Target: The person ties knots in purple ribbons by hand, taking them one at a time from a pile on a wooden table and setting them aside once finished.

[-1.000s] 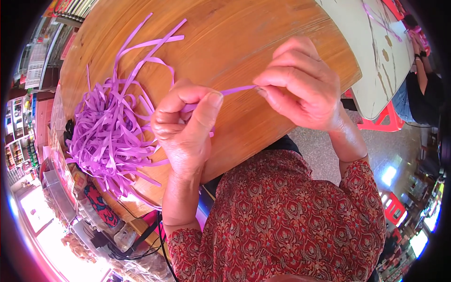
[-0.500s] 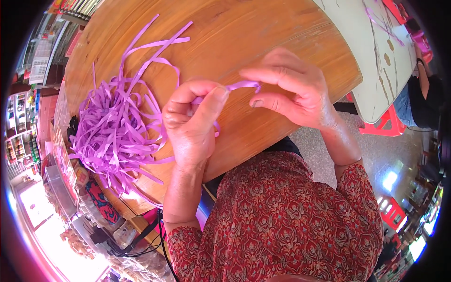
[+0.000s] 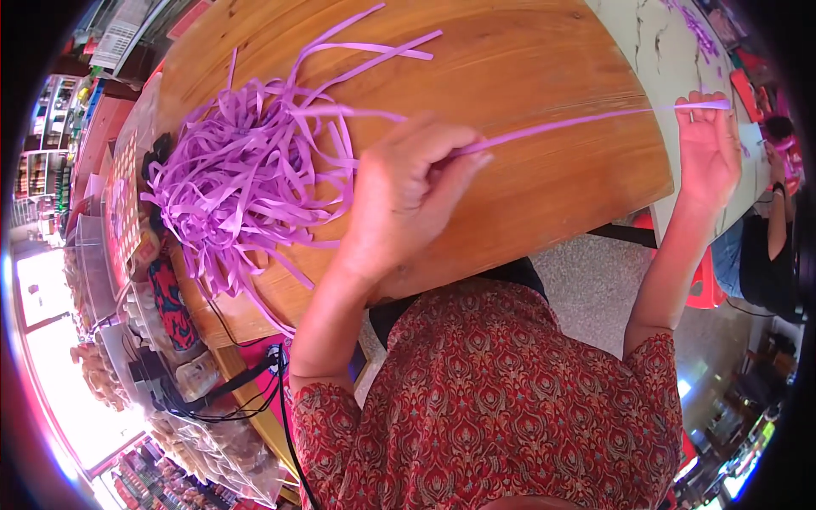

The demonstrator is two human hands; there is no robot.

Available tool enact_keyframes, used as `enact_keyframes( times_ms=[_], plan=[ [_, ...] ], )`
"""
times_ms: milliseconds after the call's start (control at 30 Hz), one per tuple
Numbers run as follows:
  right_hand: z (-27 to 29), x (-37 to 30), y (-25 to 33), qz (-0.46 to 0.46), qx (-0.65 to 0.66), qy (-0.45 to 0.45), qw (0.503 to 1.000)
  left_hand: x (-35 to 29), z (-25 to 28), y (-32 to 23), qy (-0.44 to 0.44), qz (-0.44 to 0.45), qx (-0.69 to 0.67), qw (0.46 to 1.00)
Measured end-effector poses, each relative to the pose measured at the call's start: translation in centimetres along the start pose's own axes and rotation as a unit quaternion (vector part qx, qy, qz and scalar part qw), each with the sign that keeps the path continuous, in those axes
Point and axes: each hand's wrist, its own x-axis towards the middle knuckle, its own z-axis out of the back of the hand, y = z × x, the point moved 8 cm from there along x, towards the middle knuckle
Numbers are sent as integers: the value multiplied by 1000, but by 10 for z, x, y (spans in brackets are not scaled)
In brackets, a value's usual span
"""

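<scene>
A narrow purple ribbon (image 3: 561, 124) stretches taut across the wooden table between my two hands. My left hand (image 3: 412, 191) pinches it between thumb and fingers in front of the ribbon pile. Out to the far right, over the white marbled table, my right hand (image 3: 709, 157) is raised with its fingers closed on the other end. To the left lies a loose, tangled pile of purple ribbon (image 3: 246, 183), with several strands trailing toward the table's far side. One strand runs from the pile to behind my left hand; whether it joins the stretched ribbon is hidden.
The wooden table (image 3: 527, 68) has a curved edge. Beside it stands a white marbled table (image 3: 633, 34) with more purple ribbon on it. Another person (image 3: 761, 255) sits at the right. Black cables (image 3: 229, 412) hang by the left edge, near packed bags. A red stool (image 3: 705, 285) stands below.
My right hand has swung far out to the right, drawing the ribbon straight. My left hand still pinches it and appears further right and lower. The whole view has shifted slightly.
</scene>
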Motion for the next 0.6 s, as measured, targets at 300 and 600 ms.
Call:
enact_keyframes(
  times_ms=[300,600],
  plan=[
    [-12,8,-5,11,-401,37,915,-32,44,41,-9,154,-234,960],
    [-209,-55,-70,168,-464,316,810,-46,29,41,-92,219,-338,911]
  ],
)
